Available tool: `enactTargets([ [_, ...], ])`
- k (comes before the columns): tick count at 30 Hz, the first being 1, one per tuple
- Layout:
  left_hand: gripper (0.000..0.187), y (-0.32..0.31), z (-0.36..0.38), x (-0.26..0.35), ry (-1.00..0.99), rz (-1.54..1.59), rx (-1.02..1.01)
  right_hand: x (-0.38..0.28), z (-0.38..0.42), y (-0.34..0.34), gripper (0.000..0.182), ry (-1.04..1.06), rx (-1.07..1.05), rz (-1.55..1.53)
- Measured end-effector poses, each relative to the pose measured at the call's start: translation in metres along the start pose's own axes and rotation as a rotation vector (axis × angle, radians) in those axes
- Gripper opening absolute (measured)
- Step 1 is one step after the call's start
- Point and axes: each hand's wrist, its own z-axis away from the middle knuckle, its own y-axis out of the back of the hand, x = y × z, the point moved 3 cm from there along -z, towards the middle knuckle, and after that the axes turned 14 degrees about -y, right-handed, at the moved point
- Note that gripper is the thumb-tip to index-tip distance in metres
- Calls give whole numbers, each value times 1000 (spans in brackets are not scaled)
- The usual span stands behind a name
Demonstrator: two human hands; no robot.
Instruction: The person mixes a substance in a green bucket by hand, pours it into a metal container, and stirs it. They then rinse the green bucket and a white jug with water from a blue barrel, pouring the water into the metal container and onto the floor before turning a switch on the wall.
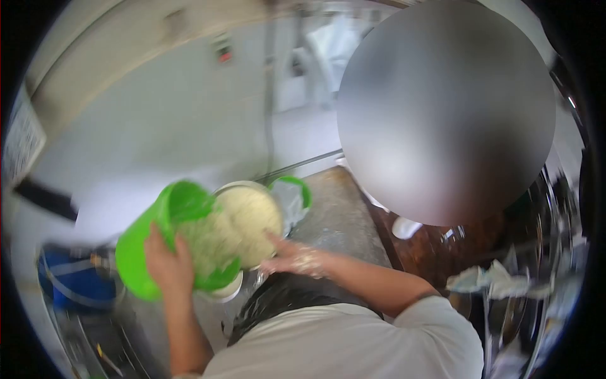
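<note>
My left hand (167, 259) grips the side of a bright green bucket (136, 252), which is tipped over on its side towards the right. A pale, soft-looking mass (211, 243) spreads from the bucket's mouth towards a round metal-rimmed bowl (231, 185). Similar pale yellowish stuff (249, 211) fills the bowl; its exact kind I cannot make out. By the bowl's near right side is my right hand (287, 254), fingers apart and holding nothing visible. Pale bits cling to that hand and wrist.
Behind the bowl stands a smaller green container (305, 192) with a translucent plastic bag (289, 205). A white-rimmed tub (228, 290) sits below the bucket. At left is a blue container (79, 281). A grey worktop (344, 215) extends right; a blurred disc hides the upper right.
</note>
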Motion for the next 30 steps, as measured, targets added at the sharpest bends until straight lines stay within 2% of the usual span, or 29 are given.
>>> enactTargets([
  [2, 61, 7, -2, 2, 21, 40, -34, -20, 22, -10, 127, 75, 83, -97],
  [3, 61, 7, -2, 2, 27, 30, -10, -22, 23, -15, 127, 58, 27, -68],
  [5, 60, 10, -1, 4, 49, 2, 16, -23, 25, -15, 123, 36, 65, -208],
  [8, 60, 13, -6, 13, 46, 53, 6, -30, 27, -16, 122, 63, 68, -252],
  [9, 60, 12, -6, 11, 49, 51, 8, -31, 14, -16, 122, 63, 65, -249],
  [11, 60, 9, -8, 15, 84, 60, -26, -17, -30, -13, 121, -77, 10, -515],
  [12, 60, 7, -7, 16, 68, 72, -24, -4, -50, -10, 121, -67, 25, -525],
  [14, 59, 2, -7, 15, 39, 6, -1, 11, -82, -3, 135, -99, -85, -777],
  [16, 62, 1, -4, 12, 98, -2, -105, 8, -71, -11, 133, 34, -126, -747],
  [17, 63, 1, -1, 11, 83, 12, -76, 7, -70, -16, 117, 31, -93, -747],
  [19, 63, -9, 10, -4, 16, 20, -17, -8, -48, -15, 123, 37, -80, -602],
  [21, 62, -10, 9, -5, 59, -1, -47, 6, -66, -11, 125, 66, -103, -559],
  [24, 62, -11, 5, -1, -14, 17, -17, 4, -84, -2, 119, -23, 70, -274],
  [25, 61, -6, 3, 4, 34, 52, -46, -2, -82, -3, 117, -18, 110, -137],
  [26, 61, 1, 2, 9, 86, 79, -76, -4, -78, -7, 117, -7, 125, -137],
  [28, 64, 16, 0, 17, 65, 49, -93, -12, -68, -17, 101, 174, 163, -63],
  [29, 68, 20, -2, 22, 53, 12, -118, -10, -70, -18, 101, 182, 171, -62],
  [30, 68, 20, -2, 24, 46, 14, -111, -12, -72, -20, 84, 313, 218, 85],
])
